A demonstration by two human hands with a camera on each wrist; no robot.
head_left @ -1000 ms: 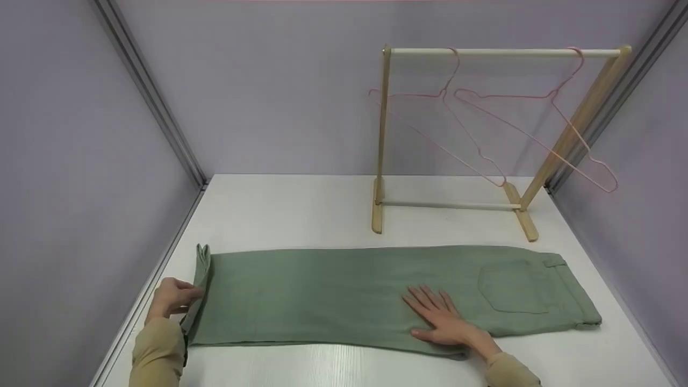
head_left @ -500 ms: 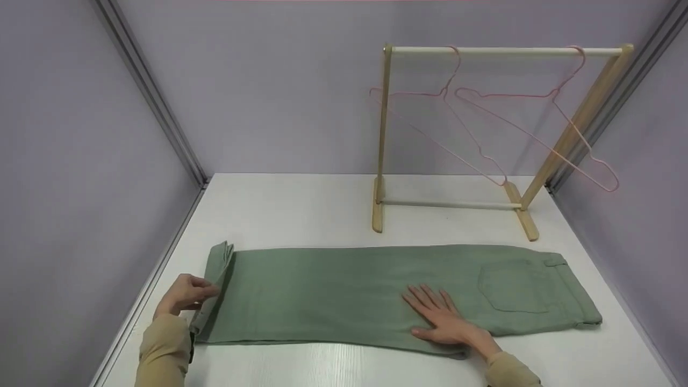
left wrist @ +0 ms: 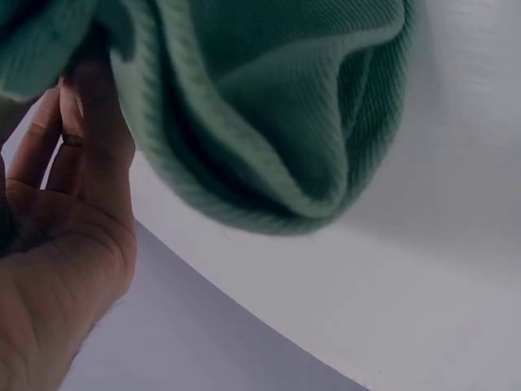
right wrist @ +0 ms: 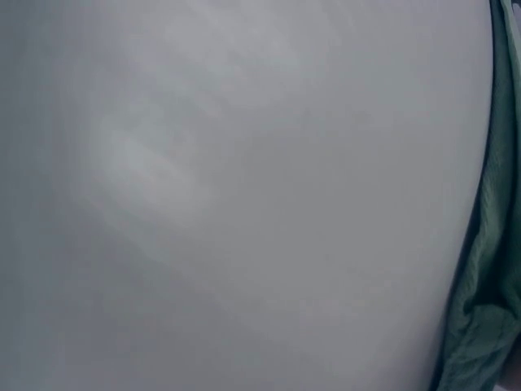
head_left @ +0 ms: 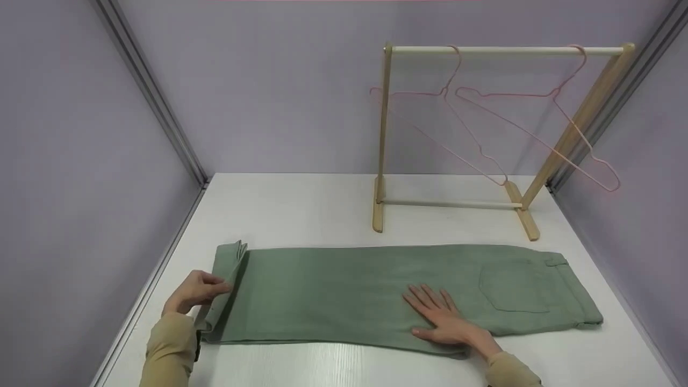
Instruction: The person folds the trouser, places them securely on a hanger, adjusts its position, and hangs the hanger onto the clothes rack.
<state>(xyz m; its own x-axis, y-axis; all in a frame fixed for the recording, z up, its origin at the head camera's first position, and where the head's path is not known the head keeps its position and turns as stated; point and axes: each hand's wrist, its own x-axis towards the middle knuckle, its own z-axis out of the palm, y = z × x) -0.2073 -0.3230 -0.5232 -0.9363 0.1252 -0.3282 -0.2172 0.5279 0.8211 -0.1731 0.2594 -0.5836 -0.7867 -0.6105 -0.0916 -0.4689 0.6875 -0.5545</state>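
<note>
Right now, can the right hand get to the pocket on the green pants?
Probably yes: the right hand lies spread on the green pants close to the pocket, which is uncovered, and nothing shows in between but cloth.

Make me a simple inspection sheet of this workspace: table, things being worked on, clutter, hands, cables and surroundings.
Surface: white table, shiny at the near side.
Job's things: green trousers lying lengthwise across it, waistband at the right, raised fold at the left end.
Clutter: nothing seen.
Hands: left hand pinches the raised fold; right hand rests on the trousers, fingers spread.
Cables: nothing seen.
Surroundings: rack with two pink hangers beyond the trousers; pale walls at the back and both sides.
</note>
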